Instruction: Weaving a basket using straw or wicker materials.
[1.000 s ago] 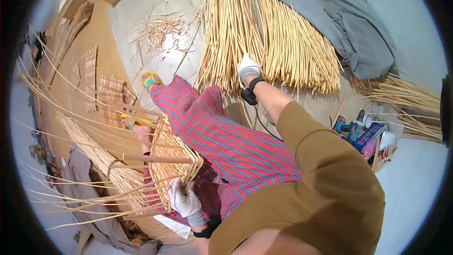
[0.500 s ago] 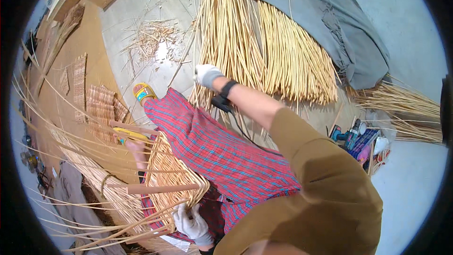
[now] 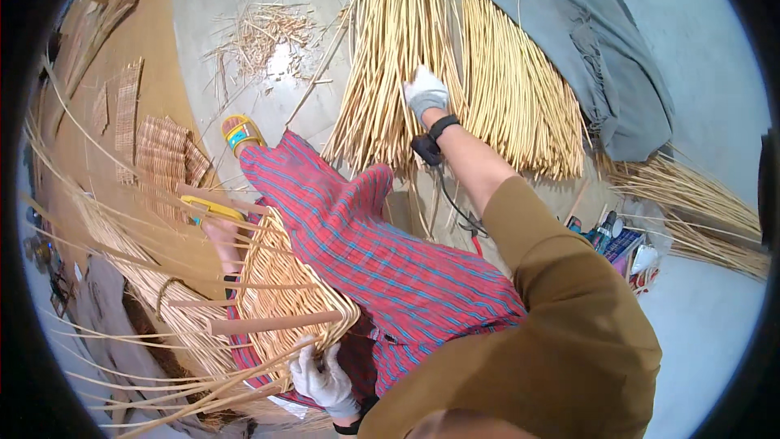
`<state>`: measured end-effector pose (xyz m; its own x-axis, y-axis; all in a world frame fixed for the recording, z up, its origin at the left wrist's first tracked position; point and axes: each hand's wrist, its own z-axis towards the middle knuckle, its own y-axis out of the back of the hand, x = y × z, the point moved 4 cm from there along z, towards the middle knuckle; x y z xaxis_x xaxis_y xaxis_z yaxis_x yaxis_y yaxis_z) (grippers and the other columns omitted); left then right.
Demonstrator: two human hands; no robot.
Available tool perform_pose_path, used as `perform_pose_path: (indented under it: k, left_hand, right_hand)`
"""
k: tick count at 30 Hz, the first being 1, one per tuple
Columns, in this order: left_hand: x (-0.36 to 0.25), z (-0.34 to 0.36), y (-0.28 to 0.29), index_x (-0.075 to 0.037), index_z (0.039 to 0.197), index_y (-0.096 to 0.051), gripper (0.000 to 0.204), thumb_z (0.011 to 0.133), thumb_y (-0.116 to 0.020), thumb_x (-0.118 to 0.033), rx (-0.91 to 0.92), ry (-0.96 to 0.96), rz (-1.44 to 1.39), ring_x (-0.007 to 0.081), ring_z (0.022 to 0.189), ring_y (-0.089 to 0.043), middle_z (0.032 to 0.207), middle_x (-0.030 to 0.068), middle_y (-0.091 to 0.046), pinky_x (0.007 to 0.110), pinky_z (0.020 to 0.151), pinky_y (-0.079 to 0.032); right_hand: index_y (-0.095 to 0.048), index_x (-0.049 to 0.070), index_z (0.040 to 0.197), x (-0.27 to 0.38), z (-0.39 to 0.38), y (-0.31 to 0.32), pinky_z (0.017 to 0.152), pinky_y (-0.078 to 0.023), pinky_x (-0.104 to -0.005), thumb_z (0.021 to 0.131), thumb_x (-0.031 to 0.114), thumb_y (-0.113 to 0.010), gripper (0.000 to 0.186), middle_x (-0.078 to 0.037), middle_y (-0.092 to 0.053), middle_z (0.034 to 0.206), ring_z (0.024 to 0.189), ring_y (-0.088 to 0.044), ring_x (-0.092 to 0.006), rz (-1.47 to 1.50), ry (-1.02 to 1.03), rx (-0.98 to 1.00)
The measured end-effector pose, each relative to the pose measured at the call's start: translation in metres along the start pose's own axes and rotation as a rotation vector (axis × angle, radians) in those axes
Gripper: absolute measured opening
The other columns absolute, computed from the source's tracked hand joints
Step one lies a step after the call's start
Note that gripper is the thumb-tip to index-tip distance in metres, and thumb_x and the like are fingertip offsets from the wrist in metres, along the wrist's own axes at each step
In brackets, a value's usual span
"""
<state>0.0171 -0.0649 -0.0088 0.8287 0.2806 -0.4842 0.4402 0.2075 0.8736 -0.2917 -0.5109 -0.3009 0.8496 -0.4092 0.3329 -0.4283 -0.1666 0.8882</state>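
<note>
A partly woven wicker panel (image 3: 280, 293), with long loose rods fanning out to the left, lies tilted across my lap. My left hand (image 3: 323, 375), in a white-grey glove, is closed round its near right edge. Wooden bars, among them a brown one (image 3: 276, 323), lie across the weave. Stretched forward, my gloved right hand (image 3: 426, 91) is at a thick bundle of pale wicker rods (image 3: 390, 41), its fingers curled together. Whatever is between those fingers is hidden. Beside it lies a second rod bundle (image 3: 516, 81).
A grey cloth (image 3: 601, 57) partly covers the bundles. Rod offcuts (image 3: 264, 36) are scattered on the floor. Woven pieces (image 3: 162, 158) lie on brown board at left. A power drill (image 3: 605, 229) stands by a blue box (image 3: 619, 248) at right; more rods (image 3: 691, 195) lie behind.
My right hand has moved right and forward, from the left side of the rod bundle onto its middle. My left hand still grips the panel's edge. The view has shifted slightly.
</note>
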Motion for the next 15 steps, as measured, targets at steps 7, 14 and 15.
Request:
perform_pose_path:
  k: [7,14,15]
  left_hand:
    - [-0.002,0.001,0.001,-0.002,0.123,-0.069,0.049,0.08,-0.088,-0.015,-0.015,-0.018,0.032,0.0356,0.099,-0.066,0.108,0.0152,-0.071,0.042,0.084,-0.054]
    - [-0.002,-0.002,0.0,-0.004,0.123,-0.069,0.05,0.079,-0.089,-0.018,-0.046,0.021,0.039,0.0349,0.095,-0.066,0.106,0.0154,-0.07,0.042,0.082,-0.054]
    - [-0.002,-0.002,0.0,-0.004,0.123,-0.069,0.05,0.079,-0.089,-0.018,-0.037,0.022,0.082,0.0351,0.095,-0.066,0.106,0.0153,-0.07,0.042,0.082,-0.054]
  right_hand:
    - [-0.067,0.004,0.124,0.01,0.023,0.005,0.095,-0.055,-0.0447,0.084,0.033,-0.068,0.05,-0.026,-0.071,0.118,0.11,-0.069,-0.0408,0.067,-0.105,0.153]
    - [-0.043,0.001,0.153,0.016,0.042,-0.004,0.099,-0.052,-0.0403,0.084,0.026,-0.068,0.077,-0.029,-0.067,0.125,0.116,-0.067,-0.0395,0.612,-0.018,-0.018]
    - [-0.039,0.0,0.156,0.018,0.045,-0.014,0.101,-0.051,-0.0381,0.085,0.025,-0.069,0.081,-0.028,-0.064,0.133,0.12,-0.065,-0.0372,0.737,-0.128,0.21]
